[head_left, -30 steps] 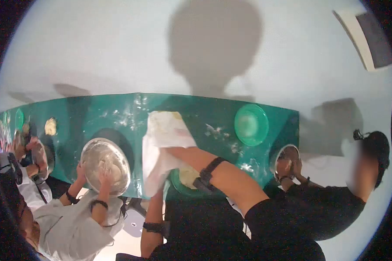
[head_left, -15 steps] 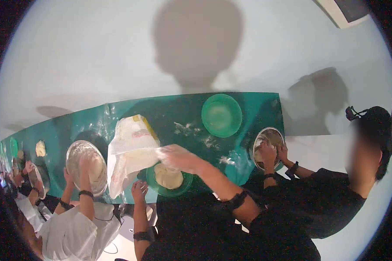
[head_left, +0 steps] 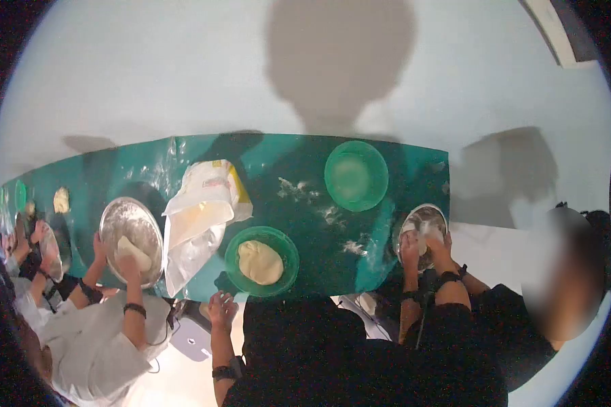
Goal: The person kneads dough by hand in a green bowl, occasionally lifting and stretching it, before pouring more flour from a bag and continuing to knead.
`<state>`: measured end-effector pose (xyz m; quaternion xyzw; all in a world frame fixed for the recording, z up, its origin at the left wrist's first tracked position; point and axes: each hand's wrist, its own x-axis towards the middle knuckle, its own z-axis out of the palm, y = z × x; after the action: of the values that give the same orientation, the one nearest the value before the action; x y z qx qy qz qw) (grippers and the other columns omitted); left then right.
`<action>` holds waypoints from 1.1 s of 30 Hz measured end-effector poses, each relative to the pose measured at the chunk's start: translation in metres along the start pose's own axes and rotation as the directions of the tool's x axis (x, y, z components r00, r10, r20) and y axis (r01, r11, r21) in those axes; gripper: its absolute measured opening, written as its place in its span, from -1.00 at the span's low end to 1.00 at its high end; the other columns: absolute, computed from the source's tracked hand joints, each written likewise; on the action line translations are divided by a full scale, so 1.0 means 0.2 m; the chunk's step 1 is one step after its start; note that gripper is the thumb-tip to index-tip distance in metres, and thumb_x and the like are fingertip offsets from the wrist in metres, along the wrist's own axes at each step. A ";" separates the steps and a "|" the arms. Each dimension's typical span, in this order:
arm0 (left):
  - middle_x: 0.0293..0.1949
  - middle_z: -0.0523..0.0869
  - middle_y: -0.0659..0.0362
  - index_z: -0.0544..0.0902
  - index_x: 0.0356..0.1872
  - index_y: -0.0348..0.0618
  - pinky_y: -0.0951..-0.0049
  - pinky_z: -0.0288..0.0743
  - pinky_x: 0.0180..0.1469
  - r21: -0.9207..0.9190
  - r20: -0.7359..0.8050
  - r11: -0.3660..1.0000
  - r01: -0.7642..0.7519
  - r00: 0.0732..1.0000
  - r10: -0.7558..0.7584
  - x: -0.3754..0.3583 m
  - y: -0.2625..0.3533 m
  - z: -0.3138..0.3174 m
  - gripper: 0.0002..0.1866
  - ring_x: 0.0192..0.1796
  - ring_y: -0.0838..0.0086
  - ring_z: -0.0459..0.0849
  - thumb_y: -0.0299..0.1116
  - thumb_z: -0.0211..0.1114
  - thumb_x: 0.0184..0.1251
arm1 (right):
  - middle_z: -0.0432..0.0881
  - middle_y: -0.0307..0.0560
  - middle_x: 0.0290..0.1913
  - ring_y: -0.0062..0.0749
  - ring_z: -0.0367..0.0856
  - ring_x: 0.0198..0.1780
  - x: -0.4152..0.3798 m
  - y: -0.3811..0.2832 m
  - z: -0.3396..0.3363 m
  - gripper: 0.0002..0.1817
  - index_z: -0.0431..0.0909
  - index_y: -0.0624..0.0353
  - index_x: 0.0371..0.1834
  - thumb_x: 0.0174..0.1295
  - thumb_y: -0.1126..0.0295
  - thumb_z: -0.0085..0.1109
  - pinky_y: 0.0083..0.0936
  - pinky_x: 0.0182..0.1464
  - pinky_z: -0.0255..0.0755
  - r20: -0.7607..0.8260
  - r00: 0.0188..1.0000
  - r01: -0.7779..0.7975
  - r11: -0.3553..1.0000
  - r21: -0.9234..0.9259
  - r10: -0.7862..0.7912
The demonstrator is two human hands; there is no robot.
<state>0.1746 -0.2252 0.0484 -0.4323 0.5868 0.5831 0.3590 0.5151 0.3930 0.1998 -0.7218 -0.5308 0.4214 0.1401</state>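
Below the left rim of a green bowl (head_left: 293, 271) is my left hand (head_left: 222, 308), fingers loosely curled and apart, holding nothing. A pale lump of dough (head_left: 259, 262) lies in that bowl, untouched. My right hand (head_left: 410, 249) reaches to the left side of a steel bowl (head_left: 424, 207) at the right; its fingers are too small and unclear to tell what they hold. A co-worker's hand (head_left: 438, 248) is in the same bowl, beside mine. Left of the green bowl stands an open white bag (head_left: 200, 203) with pale contents.
A second green bowl (head_left: 356, 176) stands farther back on the green table cover (head_left: 285, 156), near scattered flour (head_left: 329, 216). At the left, a co-worker's hands touch a steel bowl (head_left: 130, 203) with dough. More people and another dough lump (head_left: 61, 200) are farther left.
My right hand has left the bag and the green bowl and moved right to the steel bowl. The bag has sagged open, and the view has shifted slightly.
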 end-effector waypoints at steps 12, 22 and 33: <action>0.00 0.74 0.04 0.53 0.26 -0.10 0.36 0.71 -0.02 0.009 0.154 0.987 -0.160 0.976 0.157 0.16 -0.20 -0.25 -0.60 -0.06 0.33 0.75 -0.16 0.26 0.56 | 0.57 -0.29 -0.25 -0.52 0.60 -0.29 0.12 0.08 0.59 -0.92 0.53 0.05 -0.17 0.48 0.41 0.03 -0.44 -0.27 0.59 0.410 0.796 0.166 0.812 0.559 -0.445; 0.03 0.74 -0.04 0.47 0.33 -0.17 0.30 0.73 -0.08 0.444 0.356 0.798 -0.407 0.898 0.259 0.11 0.05 0.31 -0.58 -0.13 0.29 0.79 -0.20 0.20 0.61 | 0.51 0.20 0.37 0.15 0.48 0.43 -1.16 0.21 1.98 -0.29 0.48 0.18 0.42 0.26 0.06 0.40 -0.09 0.46 0.40 0.820 0.369 0.922 0.286 -0.262 -0.438; 0.18 0.65 -0.15 0.46 0.34 -0.20 0.11 0.50 0.32 0.503 0.571 0.546 -0.670 0.732 0.372 0.60 0.42 0.74 -0.53 0.21 0.07 0.64 -0.17 0.27 0.58 | 0.59 0.17 0.39 0.06 0.56 0.40 -0.85 -0.12 1.89 0.04 0.45 0.15 0.50 0.00 -0.20 0.59 -0.16 0.43 0.46 0.808 0.556 0.452 0.745 -0.491 0.194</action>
<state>0.0401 -0.0937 -0.0392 0.0588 0.7741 0.4812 0.4071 0.2002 0.1586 0.0648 -0.3959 -0.6995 0.4806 -0.3507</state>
